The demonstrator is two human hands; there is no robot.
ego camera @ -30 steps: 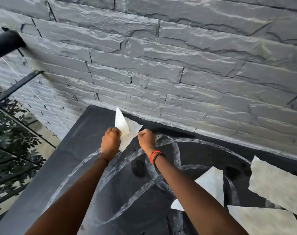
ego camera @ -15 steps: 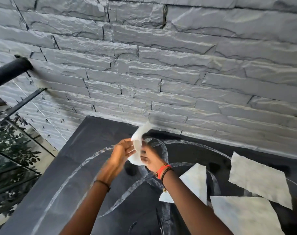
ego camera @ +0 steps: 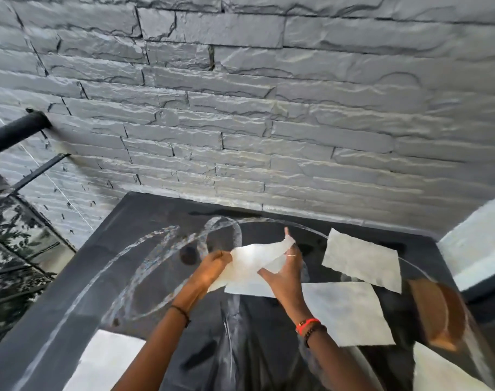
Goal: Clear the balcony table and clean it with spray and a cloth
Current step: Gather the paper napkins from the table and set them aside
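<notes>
Head view: white sheet [ego camera: 254,263] stretched between left hand [ego camera: 212,268] and right hand [ego camera: 286,275].

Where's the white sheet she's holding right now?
The white sheet is mid-frame above the dark table, stretched between the left hand and right hand.

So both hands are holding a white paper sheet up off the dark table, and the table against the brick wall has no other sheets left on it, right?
Not quite. The head view shows both hands, left hand and right hand, holding the white sheet up, but other sheets lie on the dark table.
</notes>
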